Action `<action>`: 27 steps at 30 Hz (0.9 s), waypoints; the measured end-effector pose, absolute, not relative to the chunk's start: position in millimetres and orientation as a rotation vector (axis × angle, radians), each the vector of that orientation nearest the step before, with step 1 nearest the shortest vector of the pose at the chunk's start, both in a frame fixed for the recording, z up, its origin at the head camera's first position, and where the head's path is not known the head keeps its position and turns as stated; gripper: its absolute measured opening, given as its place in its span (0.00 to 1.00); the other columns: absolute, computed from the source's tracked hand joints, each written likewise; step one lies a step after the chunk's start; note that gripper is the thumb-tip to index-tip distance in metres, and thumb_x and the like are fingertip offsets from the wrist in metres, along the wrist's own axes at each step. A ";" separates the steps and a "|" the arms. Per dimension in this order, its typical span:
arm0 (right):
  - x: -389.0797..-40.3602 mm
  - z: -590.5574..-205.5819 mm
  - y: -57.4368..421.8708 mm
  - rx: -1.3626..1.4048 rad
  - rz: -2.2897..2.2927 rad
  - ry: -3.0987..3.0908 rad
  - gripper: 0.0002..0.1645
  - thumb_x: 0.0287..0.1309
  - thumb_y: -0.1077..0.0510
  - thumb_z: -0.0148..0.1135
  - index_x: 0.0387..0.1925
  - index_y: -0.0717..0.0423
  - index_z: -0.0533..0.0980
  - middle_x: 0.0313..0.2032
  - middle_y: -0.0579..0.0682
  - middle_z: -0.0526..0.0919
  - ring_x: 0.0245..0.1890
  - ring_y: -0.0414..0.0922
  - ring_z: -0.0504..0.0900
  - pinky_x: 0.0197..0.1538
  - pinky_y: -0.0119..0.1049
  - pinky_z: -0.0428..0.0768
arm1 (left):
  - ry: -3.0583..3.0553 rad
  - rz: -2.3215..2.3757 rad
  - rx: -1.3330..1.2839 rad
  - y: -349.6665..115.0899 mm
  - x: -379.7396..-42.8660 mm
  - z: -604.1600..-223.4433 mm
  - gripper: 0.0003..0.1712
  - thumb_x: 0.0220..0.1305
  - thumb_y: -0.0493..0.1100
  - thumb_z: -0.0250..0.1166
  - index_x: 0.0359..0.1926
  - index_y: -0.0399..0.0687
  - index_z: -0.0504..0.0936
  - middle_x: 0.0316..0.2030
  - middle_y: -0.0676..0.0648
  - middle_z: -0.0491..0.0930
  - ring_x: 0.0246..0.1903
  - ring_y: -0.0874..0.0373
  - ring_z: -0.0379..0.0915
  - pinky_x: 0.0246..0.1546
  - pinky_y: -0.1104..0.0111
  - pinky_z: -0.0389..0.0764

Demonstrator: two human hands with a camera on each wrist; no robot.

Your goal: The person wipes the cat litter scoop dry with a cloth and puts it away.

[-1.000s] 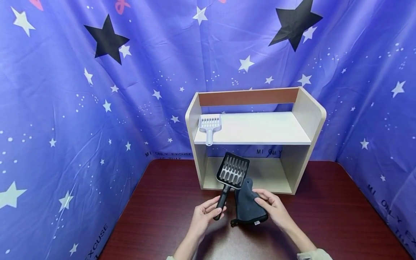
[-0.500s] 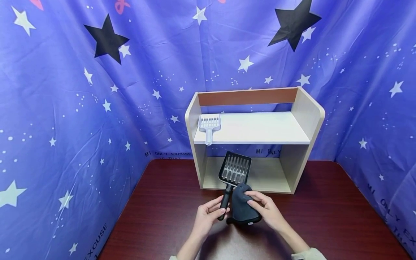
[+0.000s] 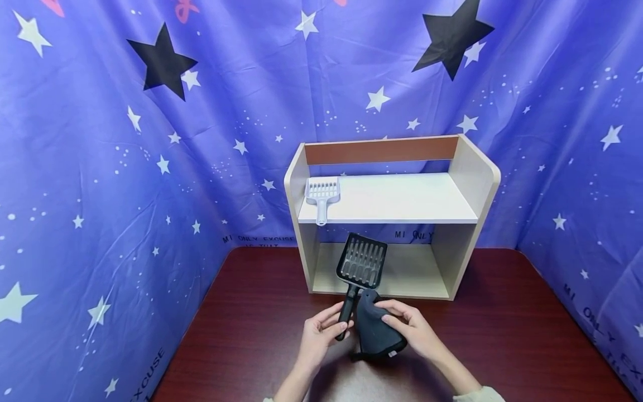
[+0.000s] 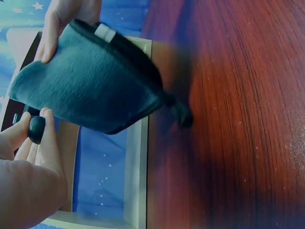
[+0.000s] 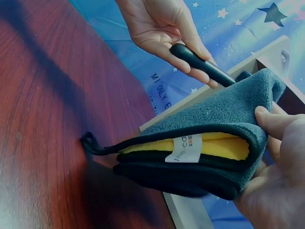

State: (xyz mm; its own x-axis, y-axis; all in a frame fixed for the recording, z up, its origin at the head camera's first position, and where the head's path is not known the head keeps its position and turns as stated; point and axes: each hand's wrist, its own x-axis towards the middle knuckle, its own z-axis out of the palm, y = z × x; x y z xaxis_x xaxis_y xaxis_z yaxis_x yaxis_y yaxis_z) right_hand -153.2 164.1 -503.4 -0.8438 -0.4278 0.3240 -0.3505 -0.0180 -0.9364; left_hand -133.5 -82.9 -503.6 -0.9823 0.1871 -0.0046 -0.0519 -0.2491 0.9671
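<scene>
My left hand point(image 3: 317, 334) grips the handle end of a black slotted litter scoop point(image 3: 363, 261), its head raised in front of the shelf's lower level. In my right hand point(image 3: 413, 328) is a folded dark grey cloth point(image 3: 377, 329), pinched between thumb and fingers beside the scoop's handle. The right wrist view shows the cloth's yellow inner layer point(image 5: 224, 147), a white label point(image 5: 185, 149) and a black loop point(image 5: 90, 144) at one corner. Whether the cloth touches the scoop I cannot tell. In the left wrist view the cloth point(image 4: 90, 81) hides most of the scoop.
A pale two-level shelf point(image 3: 462, 257) stands at the back of the dark red table point(image 3: 241, 335). On its upper board, at the left, lies a light grey slotted scoop point(image 3: 322, 195), handle over the front edge. A blue star-patterned curtain point(image 3: 241, 100) hangs behind and at both sides.
The right hand has brought the cloth left, closer to the scoop's handle, and slightly down. The scoop has shifted only a little, still in the left hand.
</scene>
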 end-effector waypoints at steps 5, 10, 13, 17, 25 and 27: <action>-153.4 -503.7 177.1 -0.741 -2.048 2.211 0.18 0.71 0.66 0.52 0.58 0.70 0.72 0.47 0.33 0.87 0.37 0.38 0.88 0.35 0.37 0.88 | 1.841 2.384 0.161 -88.5 -134.5 -503.4 0.32 0.63 0.30 0.65 0.67 0.29 0.69 0.53 0.27 0.80 0.42 0.61 0.87 0.44 0.68 0.86; -151.7 -499.8 187.6 -0.560 -2.098 2.297 0.20 0.72 0.64 0.52 0.58 0.74 0.71 0.44 0.32 0.87 0.34 0.37 0.87 0.34 0.34 0.86 | 1.829 2.376 0.144 -91.4 -133.1 -502.7 0.31 0.63 0.30 0.65 0.67 0.30 0.69 0.54 0.27 0.79 0.41 0.62 0.87 0.43 0.71 0.86; -151.0 -494.8 190.2 -0.397 -2.155 2.335 0.21 0.72 0.62 0.54 0.59 0.74 0.70 0.41 0.31 0.87 0.32 0.37 0.87 0.33 0.33 0.86 | 1.824 2.361 0.158 -91.5 -130.5 -503.0 0.31 0.63 0.30 0.64 0.67 0.29 0.69 0.55 0.25 0.77 0.41 0.64 0.86 0.42 0.72 0.86; -153.6 -485.9 190.9 -0.210 -2.251 2.390 0.22 0.71 0.61 0.55 0.60 0.72 0.71 0.41 0.28 0.86 0.34 0.33 0.86 0.34 0.29 0.85 | 1.810 2.351 0.211 -90.8 -126.4 -505.2 0.31 0.63 0.31 0.65 0.67 0.28 0.69 0.55 0.24 0.77 0.41 0.63 0.86 0.44 0.69 0.86; -160.6 -471.7 188.7 -0.190 -2.368 2.439 0.23 0.72 0.61 0.55 0.62 0.71 0.69 0.46 0.22 0.83 0.40 0.26 0.84 0.38 0.23 0.83 | 1.828 2.317 0.317 -85.2 -119.7 -510.9 0.30 0.62 0.33 0.66 0.65 0.29 0.72 0.51 0.28 0.82 0.41 0.62 0.87 0.43 0.68 0.87; -160.1 -471.5 186.9 -0.210 -2.341 2.476 0.23 0.71 0.61 0.55 0.62 0.72 0.69 0.47 0.20 0.81 0.42 0.24 0.83 0.40 0.21 0.83 | 1.831 2.305 0.317 -83.3 -118.5 -511.1 0.30 0.63 0.33 0.66 0.65 0.28 0.71 0.52 0.26 0.80 0.40 0.63 0.87 0.42 0.68 0.87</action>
State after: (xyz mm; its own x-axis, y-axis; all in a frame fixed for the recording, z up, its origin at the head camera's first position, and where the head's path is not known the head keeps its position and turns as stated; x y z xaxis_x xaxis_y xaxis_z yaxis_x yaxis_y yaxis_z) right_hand -160.1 186.9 -471.5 -0.9558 0.0969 0.2776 -0.2717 0.0696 -0.9599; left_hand -118.5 -83.3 -511.1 -0.9609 0.2714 0.0540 -0.0088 -0.2250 0.9743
